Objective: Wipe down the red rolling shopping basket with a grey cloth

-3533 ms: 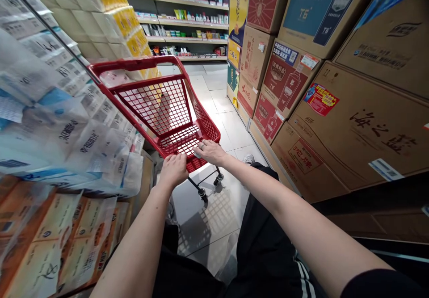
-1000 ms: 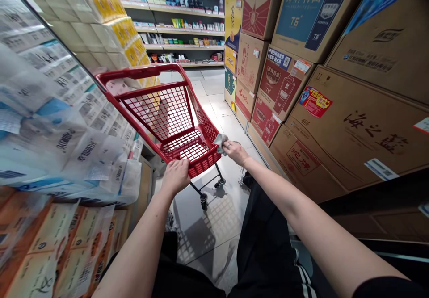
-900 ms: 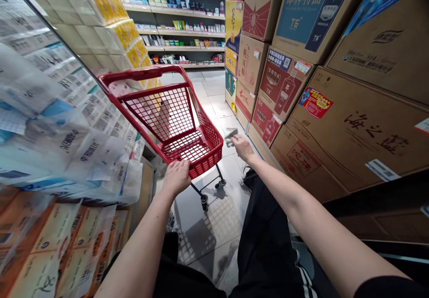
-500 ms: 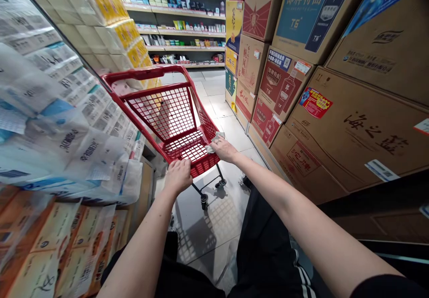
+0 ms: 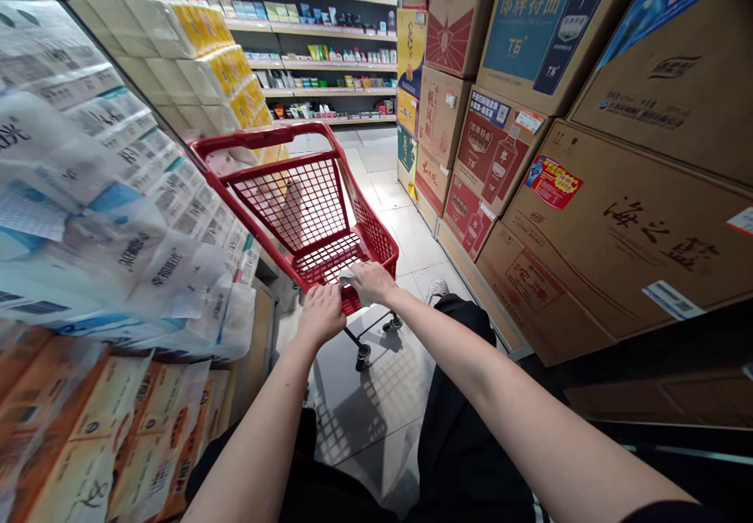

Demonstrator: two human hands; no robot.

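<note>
A red plastic shopping cart [image 5: 311, 201] with grid walls and dark wheels stands in front of me in the aisle. My left hand [image 5: 321, 314] is wrapped over the cart's near rim. Just to its right, my right hand [image 5: 369, 281] holds a crumpled pale cloth [image 5: 348, 277] against the near end of the basket. The fingertips of the right hand are partly hidden by the cloth and the hand itself. The two hands are close together, almost touching.
Stacked cartons [image 5: 523, 186] line the right side. Plastic-wrapped tissue packs [image 5: 147, 256] rise close on the left, with orange packs [image 5: 118, 429] below. Shelves of small goods [image 5: 329, 29] stand at the far end. Tiled floor [image 5: 405, 229] runs between.
My right hand has moved left with the cloth, from the basket's right side to beside my left hand. The left hand keeps its grip. The view has shifted slightly.
</note>
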